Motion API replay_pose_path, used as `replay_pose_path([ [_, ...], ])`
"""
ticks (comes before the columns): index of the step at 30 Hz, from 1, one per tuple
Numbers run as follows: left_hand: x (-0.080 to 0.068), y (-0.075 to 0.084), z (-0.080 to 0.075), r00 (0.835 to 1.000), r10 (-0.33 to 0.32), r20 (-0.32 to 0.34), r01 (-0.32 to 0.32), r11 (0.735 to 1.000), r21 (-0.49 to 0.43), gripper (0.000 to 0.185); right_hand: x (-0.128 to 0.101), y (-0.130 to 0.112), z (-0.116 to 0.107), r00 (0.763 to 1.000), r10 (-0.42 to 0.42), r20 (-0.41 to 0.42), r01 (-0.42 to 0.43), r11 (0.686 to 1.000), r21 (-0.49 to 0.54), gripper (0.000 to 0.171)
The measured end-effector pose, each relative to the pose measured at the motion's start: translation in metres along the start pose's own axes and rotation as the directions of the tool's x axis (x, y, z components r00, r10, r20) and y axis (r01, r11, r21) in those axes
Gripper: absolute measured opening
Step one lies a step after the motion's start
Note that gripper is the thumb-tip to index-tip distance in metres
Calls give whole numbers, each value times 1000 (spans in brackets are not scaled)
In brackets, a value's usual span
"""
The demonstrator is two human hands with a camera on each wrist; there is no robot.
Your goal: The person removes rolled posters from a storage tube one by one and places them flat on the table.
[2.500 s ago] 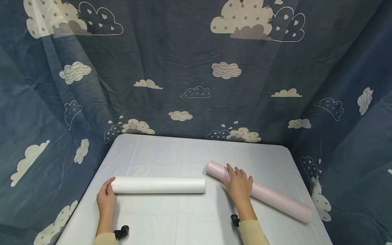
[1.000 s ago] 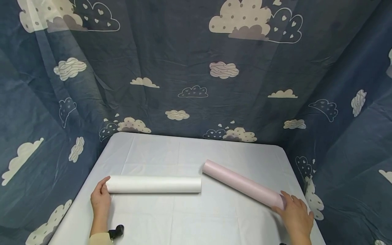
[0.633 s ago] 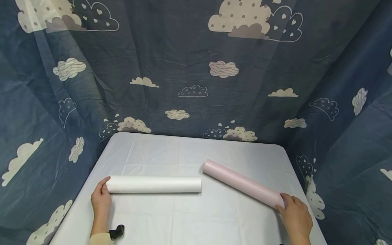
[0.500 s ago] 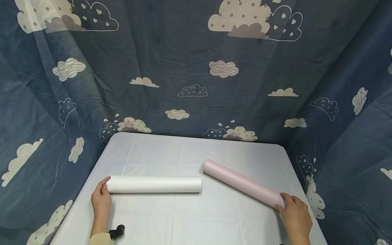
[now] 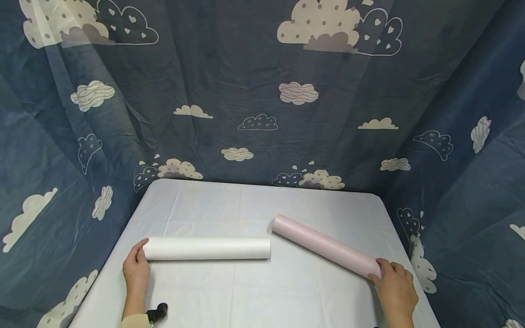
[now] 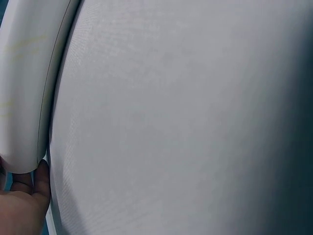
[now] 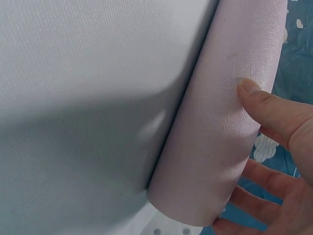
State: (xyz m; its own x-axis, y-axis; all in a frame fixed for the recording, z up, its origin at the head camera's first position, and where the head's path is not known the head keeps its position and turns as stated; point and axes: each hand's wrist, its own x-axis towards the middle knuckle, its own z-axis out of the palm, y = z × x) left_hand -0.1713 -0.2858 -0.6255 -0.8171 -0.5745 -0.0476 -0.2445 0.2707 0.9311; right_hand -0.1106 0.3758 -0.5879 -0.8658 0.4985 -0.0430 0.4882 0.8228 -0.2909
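A white roll of sheet material lies sideways on the table, its seam line visible in the left wrist view. My left hand holds its left end, with fingertips against the rim of the white roll. On the right, a pink roll lies slanted, its far end towards the table's middle. My right hand grips the near right end and hides it in the head view. In the right wrist view, the thumb of my right hand presses on the wrinkled surface of the pink roll, with fingers along its side.
The table has a white cloth cover. A dark blue curtain with cloud prints surrounds its back and sides. A black wrist camera sits at the left wrist. The two rolls lie apart, with a small gap between their nearest ends.
My right hand has moved from the upper part of the pink roll down to its near right end. The left hand stays at the white roll's left end; both rolls lie about as before.
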Motion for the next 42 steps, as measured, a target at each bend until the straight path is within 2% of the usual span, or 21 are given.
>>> replay_pose_path([
  [9,0,-1,0,1000,12,-7,-12,1000,15,43,2,-8,0,1000,10,1,-10,1000,-9,65],
  [20,0,0,0,1000,16,-13,-16,1000,-3,42,18,-22,7,999,-16,-40,16,1000,10,62],
  [42,3,-2,0,1000,14,-10,-14,1000,-6,42,51,-58,19,988,-142,-69,142,990,3,58],
])
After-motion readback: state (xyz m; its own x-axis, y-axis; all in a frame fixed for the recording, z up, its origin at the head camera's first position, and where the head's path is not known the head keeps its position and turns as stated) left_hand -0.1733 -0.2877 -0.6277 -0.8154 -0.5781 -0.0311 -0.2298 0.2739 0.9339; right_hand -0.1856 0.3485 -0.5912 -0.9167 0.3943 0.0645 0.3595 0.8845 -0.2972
